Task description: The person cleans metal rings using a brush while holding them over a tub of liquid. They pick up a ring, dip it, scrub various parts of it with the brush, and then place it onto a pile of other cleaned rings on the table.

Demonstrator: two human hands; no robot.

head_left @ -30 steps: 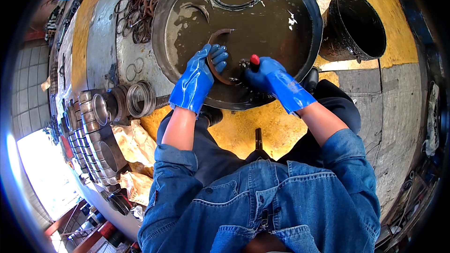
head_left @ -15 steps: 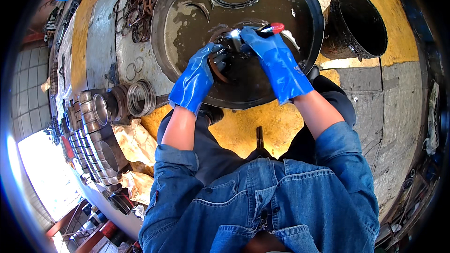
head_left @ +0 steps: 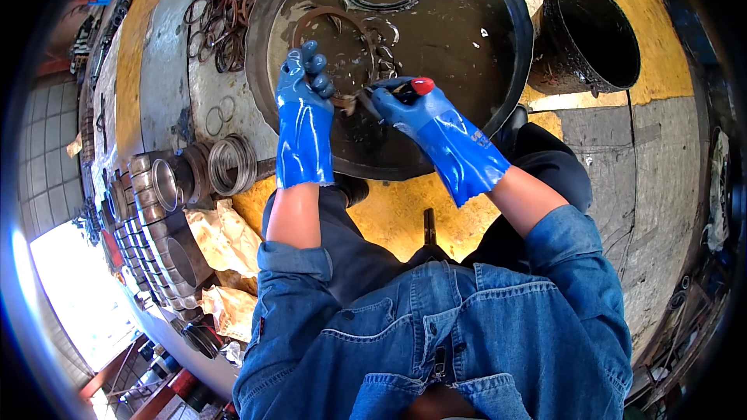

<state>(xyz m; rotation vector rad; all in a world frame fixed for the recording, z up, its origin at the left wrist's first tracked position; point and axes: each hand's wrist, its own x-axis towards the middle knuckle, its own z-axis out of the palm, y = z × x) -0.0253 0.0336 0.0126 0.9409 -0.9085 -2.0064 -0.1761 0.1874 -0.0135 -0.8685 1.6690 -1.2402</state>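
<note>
Over a wide round basin (head_left: 520,39) of murky dark liquid, my left hand (head_left: 306,82), in a blue rubber glove, grips a thin brown ring (head_left: 331,12). The ring is tilted, its far edge raised from my fingers. My right hand (head_left: 408,103), gloved the same way, is closed around a brush with a black handle and red end (head_left: 422,85). Its flat head points left, close to the ring's near side; the bristles are hard to make out. Farther back in the basin a larger ring (head_left: 389,6) lies in the liquid, with curved pieces beside it.
A black bucket (head_left: 551,50) stands right of the basin. Left of it lie a heap of rusty rings (head_left: 226,23), thin bright rings (head_left: 227,165) and rows of metal cylinders (head_left: 144,210). Crumpled brown paper (head_left: 226,237) is near my left leg.
My left hand has moved left and up, bringing the ring away from the liquid and turning it. My right hand has lowered and shifted left with the brush.
</note>
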